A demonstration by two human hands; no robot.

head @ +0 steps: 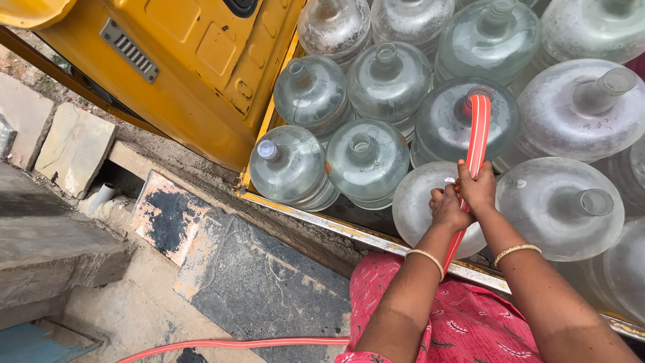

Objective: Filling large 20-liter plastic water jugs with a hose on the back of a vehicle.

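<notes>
Gripping orange hose [476, 134], both hands, left hand [448, 208], right hand [478, 188], over jug [463, 117]

We see a flat red-orange hose [476, 144] rising between 2 hands, its tip set in the open neck of a large clear water jug [443, 124] standing upright among others.

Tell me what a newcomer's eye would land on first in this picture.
First, the bright orange hose at right of centre, gripped by both hands, the left hand below the right hand, its end pushed into the neck of a clear water jug. Around it, many more big clear jugs crowd the yellow vehicle bed; one at the front left wears a cap.
</notes>
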